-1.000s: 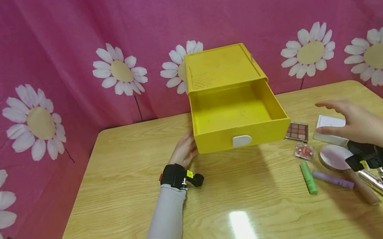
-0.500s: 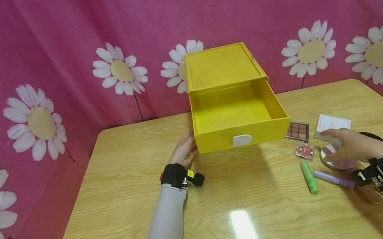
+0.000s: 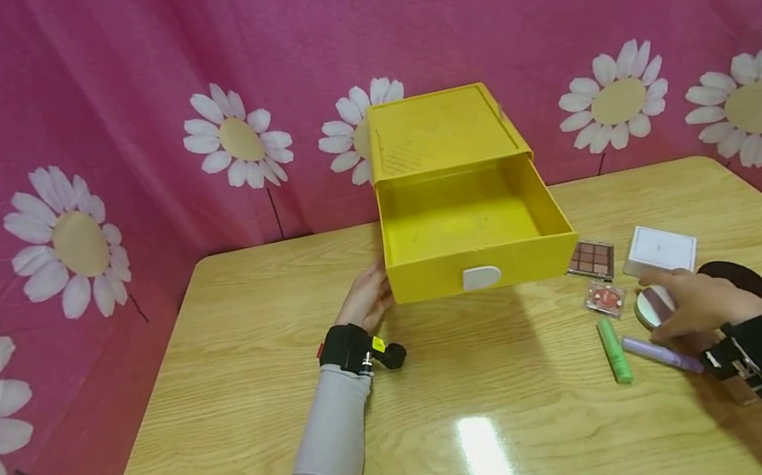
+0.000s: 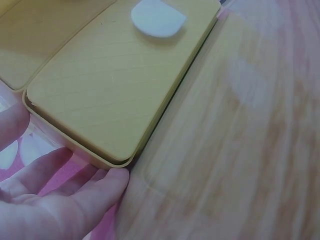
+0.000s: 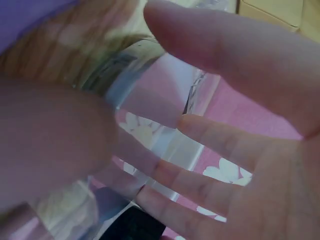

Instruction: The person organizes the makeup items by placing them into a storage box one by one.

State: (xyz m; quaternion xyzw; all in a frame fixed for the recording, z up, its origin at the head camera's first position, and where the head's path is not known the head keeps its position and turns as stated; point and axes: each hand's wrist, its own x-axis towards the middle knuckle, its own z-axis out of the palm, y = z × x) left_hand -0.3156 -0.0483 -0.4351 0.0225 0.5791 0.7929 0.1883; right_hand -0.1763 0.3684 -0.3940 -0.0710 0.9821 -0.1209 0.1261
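Note:
A yellow drawer box (image 3: 435,132) stands at the back of the table, its upper drawer (image 3: 426,280) pulled out and bare inside. My left hand (image 3: 364,297) rests against the box's left side. In the left wrist view its fingertips touch the lower corner, beside a closed lower drawer (image 4: 100,90) with a white handle (image 4: 158,19). At the right, my right hand (image 3: 705,298) reaches over a round, mirror-topped compact (image 3: 649,303). The right wrist view shows the fingers, fairly straight, at its shiny surface (image 5: 162,82), which reflects them; the far side of the compact is hidden.
Near the right hand lie an eyeshadow palette (image 3: 592,261), a small clear case with red inside (image 3: 605,300), a white box (image 3: 661,249), a green tube (image 3: 616,354), a purple tube (image 3: 661,354) and a dark oval thing (image 3: 739,278). A pink flowered curtain (image 3: 293,25) hangs behind the table.
My right hand has come down from above the white box to the round compact, and its fingers have drawn closer together. The left hand and the drawer box stay put.

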